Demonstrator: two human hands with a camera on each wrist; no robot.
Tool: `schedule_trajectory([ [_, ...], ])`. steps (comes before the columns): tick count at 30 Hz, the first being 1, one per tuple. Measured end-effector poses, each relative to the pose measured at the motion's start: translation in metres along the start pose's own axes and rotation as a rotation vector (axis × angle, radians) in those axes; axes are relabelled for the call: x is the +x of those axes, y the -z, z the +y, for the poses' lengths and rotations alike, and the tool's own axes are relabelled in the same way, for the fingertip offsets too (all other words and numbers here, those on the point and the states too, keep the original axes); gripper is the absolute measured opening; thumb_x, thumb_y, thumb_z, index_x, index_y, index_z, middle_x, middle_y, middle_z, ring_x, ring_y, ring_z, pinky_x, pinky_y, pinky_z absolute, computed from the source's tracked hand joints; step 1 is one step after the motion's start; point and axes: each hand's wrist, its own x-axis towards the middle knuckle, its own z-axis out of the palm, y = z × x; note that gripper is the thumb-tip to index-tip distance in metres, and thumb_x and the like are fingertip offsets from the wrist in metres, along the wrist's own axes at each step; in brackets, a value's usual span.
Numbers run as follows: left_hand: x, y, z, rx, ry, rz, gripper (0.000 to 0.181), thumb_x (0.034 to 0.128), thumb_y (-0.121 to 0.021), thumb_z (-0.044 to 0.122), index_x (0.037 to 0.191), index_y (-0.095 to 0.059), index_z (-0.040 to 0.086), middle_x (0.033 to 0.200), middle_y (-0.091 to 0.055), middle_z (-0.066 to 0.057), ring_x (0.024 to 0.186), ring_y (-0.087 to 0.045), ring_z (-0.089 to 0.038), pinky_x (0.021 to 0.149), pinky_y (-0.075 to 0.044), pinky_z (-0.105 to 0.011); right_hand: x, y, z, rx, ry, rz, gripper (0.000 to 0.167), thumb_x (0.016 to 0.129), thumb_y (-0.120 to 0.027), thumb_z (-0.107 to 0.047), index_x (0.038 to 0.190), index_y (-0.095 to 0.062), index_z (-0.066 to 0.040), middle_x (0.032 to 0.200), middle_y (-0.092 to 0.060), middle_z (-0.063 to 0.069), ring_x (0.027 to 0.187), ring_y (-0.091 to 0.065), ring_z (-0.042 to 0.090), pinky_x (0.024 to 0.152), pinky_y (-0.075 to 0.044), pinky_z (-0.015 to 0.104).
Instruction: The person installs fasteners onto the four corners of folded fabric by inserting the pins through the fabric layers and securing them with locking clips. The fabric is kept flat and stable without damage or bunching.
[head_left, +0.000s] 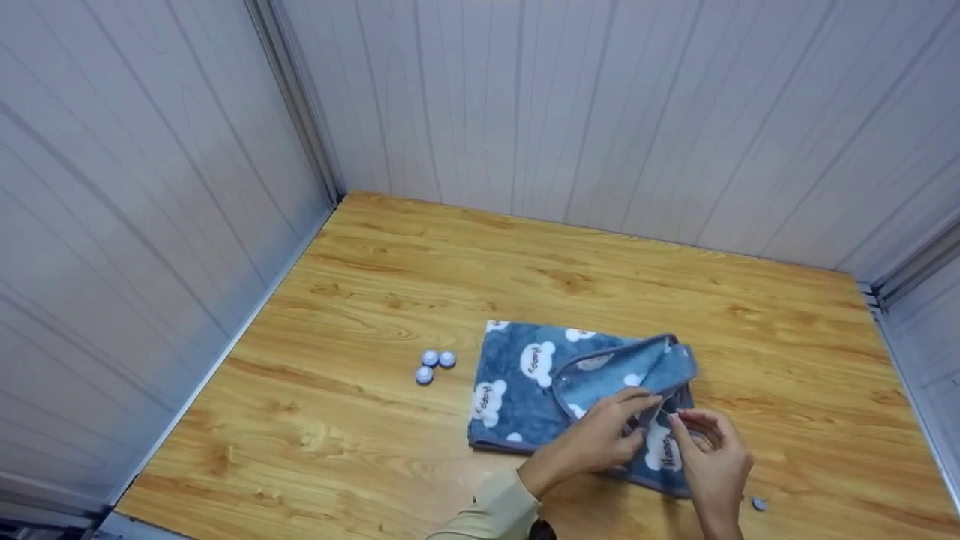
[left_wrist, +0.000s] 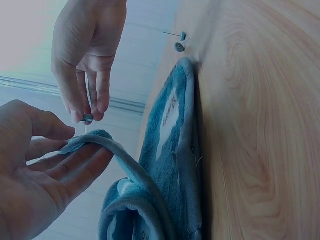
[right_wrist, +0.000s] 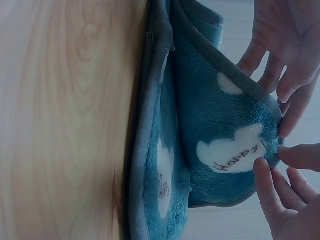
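Note:
A folded blue fleece blanket (head_left: 517, 382) with white cloud patches marked "Happy" lies on the table, one corner lifted and turned back. My left hand (head_left: 604, 435) holds the lifted edge (left_wrist: 102, 139), with fingers beneath it and the thumb on the near side. Between thumb and fingertips my right hand (head_left: 716, 454) pinches a round-headed pin (left_wrist: 87, 118). Its thin needle points down and meets the blanket's edge in the left wrist view; whether it pierces the cloth I cannot tell. In the right wrist view, the pin's head is partly hidden by the right fingers (right_wrist: 267, 185).
Three round pale-blue pieces (head_left: 430, 358) sit together left of the blanket. Another small round-headed piece (head_left: 759, 504) lies near the right hand. The wood-grain table (head_left: 360, 300) is bounded by pale panel walls (head_left: 465, 97) at the back and sides.

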Motion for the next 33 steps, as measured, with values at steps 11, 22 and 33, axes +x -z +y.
schedule_trajectory([
  [11,0.0006,0.0003,-0.0011,-0.003,-0.011,0.005,0.049,0.0881,-0.057,0.002,0.136,-0.050,0.005,0.135,-0.049,-0.003,0.105,-0.051,-0.001,0.081,-0.039,-0.006,-0.0005,0.0024,-0.0022,-0.003,-0.006,0.019,0.020,0.079,-0.071,0.005,0.097,-0.062,0.008,0.094,-0.066,0.017,0.081,-0.062,0.003,0.065,-0.052,0.016],
  [22,0.0008,-0.0011,-0.0002,-0.019,-0.021,-0.042,0.050,0.0884,-0.057,0.003,0.138,-0.048,0.007,0.138,-0.047,-0.005,0.115,-0.047,-0.003,0.082,-0.039,-0.006,-0.0005,-0.0030,-0.0024,-0.016,0.006,-0.001,0.015,0.079,-0.070,0.006,0.092,-0.064,0.008,0.090,-0.066,0.016,0.078,-0.063,0.001,0.065,-0.052,0.016],
  [33,0.0005,-0.0042,0.0017,0.014,-0.084,-0.064,0.047,0.0896,-0.055,0.005,0.136,-0.050,0.007,0.138,-0.049,-0.004,0.122,-0.043,-0.002,0.086,-0.035,-0.007,-0.0038,-0.0035,-0.0026,-0.019,0.054,-0.074,0.035,0.082,-0.066,0.008,0.116,-0.061,0.005,0.097,-0.066,0.019,0.082,-0.060,-0.003,0.070,-0.049,0.011],
])
